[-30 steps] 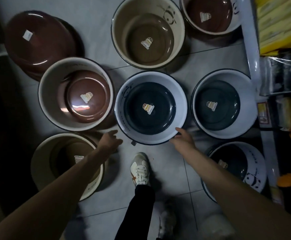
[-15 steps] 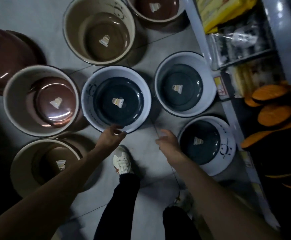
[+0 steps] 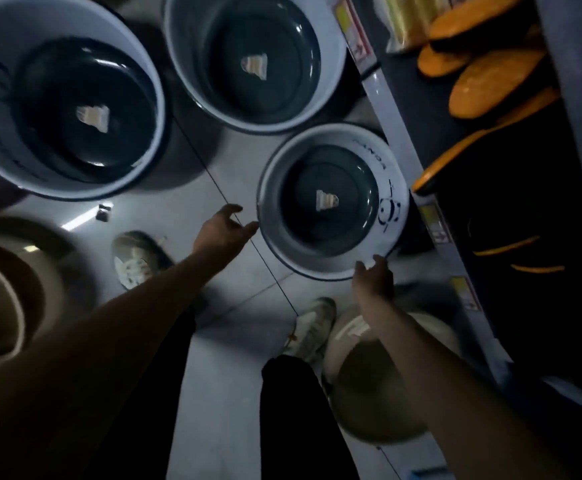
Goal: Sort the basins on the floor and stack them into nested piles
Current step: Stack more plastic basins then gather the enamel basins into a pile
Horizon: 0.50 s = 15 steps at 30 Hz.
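Both hands open: L hand [image 3: 221, 233] fingertips at left rim of round glossy panda basin [image 3: 391, 188] on grey tile floor [image 3: 213, 375], R hand [image 3: 372, 280] touching its near rim. Basin: white wall, dark smooth bottom w/ sticker. Beyond, 2 similar white/dark basins [image 3: 75, 109] [image 3: 258, 64], apart.

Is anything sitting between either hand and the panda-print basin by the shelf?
Nothing visible. The left hand reaches the panda basin at its near-left rim, the right hand at its near rim, over bare floor tile. Whether either has a grip cannot be told through the blur.
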### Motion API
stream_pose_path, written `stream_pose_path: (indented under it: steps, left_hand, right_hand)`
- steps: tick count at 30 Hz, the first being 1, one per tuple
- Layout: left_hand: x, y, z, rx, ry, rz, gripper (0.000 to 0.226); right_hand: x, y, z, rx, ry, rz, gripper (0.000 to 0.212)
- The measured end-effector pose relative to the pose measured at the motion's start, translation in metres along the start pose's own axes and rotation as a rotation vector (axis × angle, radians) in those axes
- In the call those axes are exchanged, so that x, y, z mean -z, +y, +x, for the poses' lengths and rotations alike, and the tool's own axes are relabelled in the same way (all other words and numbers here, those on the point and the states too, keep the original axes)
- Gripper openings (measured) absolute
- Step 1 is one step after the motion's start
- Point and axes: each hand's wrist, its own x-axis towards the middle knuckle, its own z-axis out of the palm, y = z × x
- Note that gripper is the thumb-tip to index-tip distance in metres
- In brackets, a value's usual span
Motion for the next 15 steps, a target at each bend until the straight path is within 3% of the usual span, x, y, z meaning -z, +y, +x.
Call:
stream_pose_path:
  steps: [5,11,15]
  left_hand:
    - [-0.042,0.007,0.036,0.075,0.008,-0.17,0.063]
    - [-0.049,-0.002,0.043,0.122,0.047,-0.279,0.033]
    - [-0.031,-0.008,0.035,0.202,-0.029,-0.317,0.025]
  right_hand:
    - [0.002,0.015,0.056,-0.041,0.046,0.038,0.077]
    - [-0.003,0.009,0.086,-0.207,-0.07,0.374,0.056]
    - [-0.005,0.021,0.08,-0.186,-0.033,0.39,0.058]
